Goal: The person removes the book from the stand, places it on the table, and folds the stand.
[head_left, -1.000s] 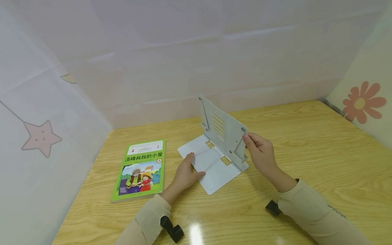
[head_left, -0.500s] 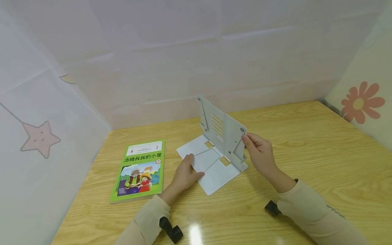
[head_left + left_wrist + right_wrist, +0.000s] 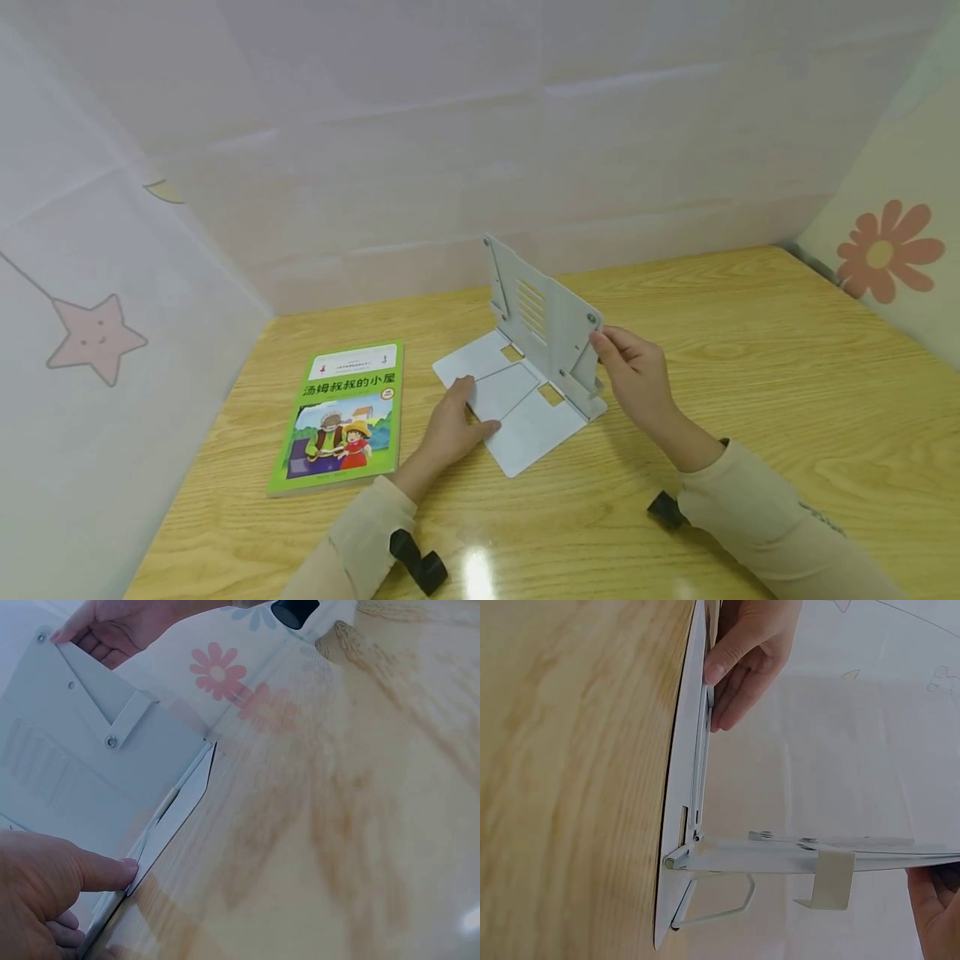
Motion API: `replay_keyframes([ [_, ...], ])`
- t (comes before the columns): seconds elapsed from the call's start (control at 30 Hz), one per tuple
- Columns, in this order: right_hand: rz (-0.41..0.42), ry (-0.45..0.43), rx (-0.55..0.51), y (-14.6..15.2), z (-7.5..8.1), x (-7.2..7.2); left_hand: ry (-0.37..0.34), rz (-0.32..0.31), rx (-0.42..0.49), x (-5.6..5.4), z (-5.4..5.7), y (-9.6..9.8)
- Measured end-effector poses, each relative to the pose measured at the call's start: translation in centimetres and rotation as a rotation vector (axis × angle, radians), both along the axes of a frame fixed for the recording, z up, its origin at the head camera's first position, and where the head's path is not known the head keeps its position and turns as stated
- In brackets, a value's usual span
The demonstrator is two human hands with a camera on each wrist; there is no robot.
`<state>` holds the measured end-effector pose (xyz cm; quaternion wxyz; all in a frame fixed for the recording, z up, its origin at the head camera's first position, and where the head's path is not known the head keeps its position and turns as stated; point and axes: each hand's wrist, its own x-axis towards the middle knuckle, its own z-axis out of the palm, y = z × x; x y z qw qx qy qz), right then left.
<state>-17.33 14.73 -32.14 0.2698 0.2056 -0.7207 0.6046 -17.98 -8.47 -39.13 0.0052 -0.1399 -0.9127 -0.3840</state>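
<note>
A pale grey book stand sits mid-table with its base (image 3: 525,429) flat and its back panel (image 3: 543,321) raised steeply. My left hand (image 3: 459,414) presses on the base's front left edge, fingers fairly straight, thumb (image 3: 105,871) along the rim. My right hand (image 3: 606,343) pinches the panel's upper right corner. In the right wrist view the panel (image 3: 817,856) stands off the base (image 3: 682,750), with a wire prop (image 3: 720,911) under the hinge. A green picture book (image 3: 343,415) lies closed to the left of the stand, untouched.
The wooden table (image 3: 750,375) is boxed in by white screens at the back and both sides, with a pink star (image 3: 93,337) on the left and a flower (image 3: 881,250) on the right. Black wrist mounts (image 3: 418,562) sit near the front edge.
The outline of the wire prop over the base has shifted a little and the panel has eased slightly left. Both hands keep the same hold.
</note>
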Motion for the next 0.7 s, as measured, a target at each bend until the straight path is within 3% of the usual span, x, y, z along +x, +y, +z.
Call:
replay_keyframes([
  [0.2, 0.014, -0.004, 0.020, -0.3, 0.2, 0.3, 0.000, 0.001, 0.007, -0.1, -0.1, 0.0],
  [0.4, 0.048, 0.043, 0.054, -1.3, 1.0, 1.5, 0.019, -0.007, 0.013, -0.1, -0.1, 0.0],
  [0.7, 0.105, 0.039, 0.092, -1.9, -0.5, 1.3, -0.003, 0.027, 0.058, -0.1, 0.2, 0.0],
])
